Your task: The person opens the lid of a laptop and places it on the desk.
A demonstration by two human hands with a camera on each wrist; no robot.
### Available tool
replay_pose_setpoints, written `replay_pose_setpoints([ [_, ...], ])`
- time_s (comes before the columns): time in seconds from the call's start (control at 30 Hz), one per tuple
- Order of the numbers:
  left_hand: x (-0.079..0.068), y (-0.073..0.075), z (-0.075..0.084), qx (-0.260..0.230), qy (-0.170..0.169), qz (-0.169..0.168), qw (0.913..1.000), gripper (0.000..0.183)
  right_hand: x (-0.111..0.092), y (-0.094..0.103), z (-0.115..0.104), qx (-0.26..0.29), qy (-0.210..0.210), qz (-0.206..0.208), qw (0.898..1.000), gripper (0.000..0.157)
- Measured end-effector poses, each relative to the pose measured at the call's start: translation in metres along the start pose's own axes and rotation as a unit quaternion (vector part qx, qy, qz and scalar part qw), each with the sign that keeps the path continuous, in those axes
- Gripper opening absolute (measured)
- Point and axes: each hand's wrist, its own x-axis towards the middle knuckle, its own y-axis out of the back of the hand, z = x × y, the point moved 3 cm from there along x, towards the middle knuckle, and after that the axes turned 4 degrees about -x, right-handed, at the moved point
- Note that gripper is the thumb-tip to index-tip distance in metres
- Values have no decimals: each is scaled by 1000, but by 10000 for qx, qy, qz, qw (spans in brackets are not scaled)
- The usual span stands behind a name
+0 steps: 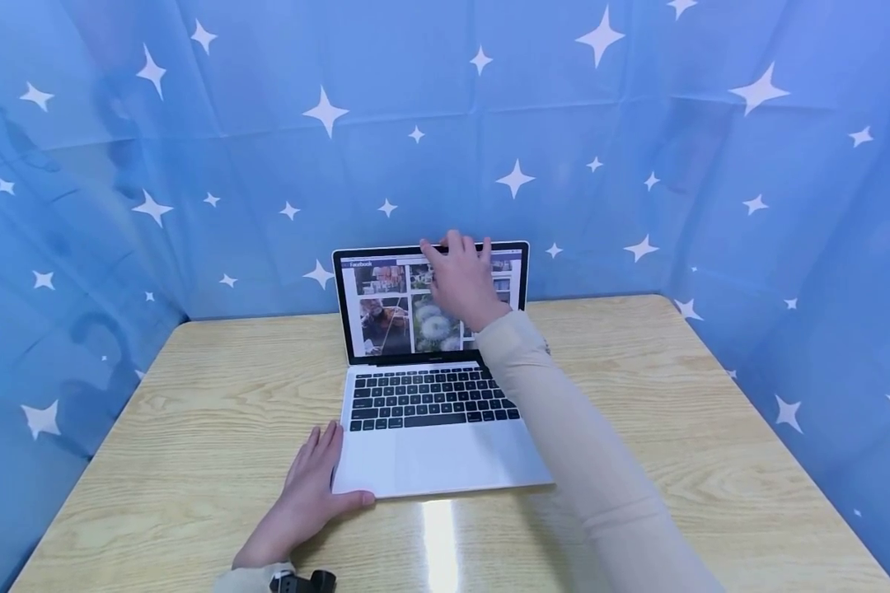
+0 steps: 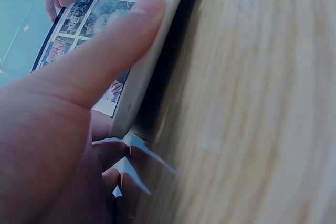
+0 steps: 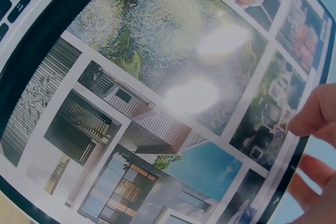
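A silver laptop (image 1: 445, 461) stands unfolded on the wooden table, its lit screen (image 1: 386, 325) showing a page of photos headed "Facebook". At the top edge of the lid, my right hand (image 1: 463, 280) holds on, with the thumb (image 3: 317, 111) in front of the screen and fingers (image 3: 310, 182) reaching behind the rim. My left hand (image 1: 307, 490) grips the near left corner of the base. Its thumb (image 2: 142, 22) lies along the front edge, while the other fingers run along the left side, partly hidden in the left wrist view.
The light wood table (image 1: 215, 395) extends to both sides of the laptop. Behind it and at both sides hangs a blue curtain (image 1: 445, 181) with white stars. A black strap (image 1: 297, 581) circles the left wrist. The right sleeve (image 1: 571, 445) covers the keyboard's right end.
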Motion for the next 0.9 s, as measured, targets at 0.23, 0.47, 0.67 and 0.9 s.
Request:
replay_pose_setpoints([
  [0.23,1,0,1,-50,48,-16,10000,119,1,-3,1,-164,13,-142,9998,71],
  [0.47,1,0,0,-77,168,-44,9998,119,1,-4,2,-311,231,-49,9992,80],
  [0.67,1,-2,-1,-65,212,-73,9997,120,1,-8,3,-240,221,-64,9994,81],
  [0.9,0,-1,-1,-116,216,-40,9997,119,3,-10,2,-241,168,-87,9995,76],
])
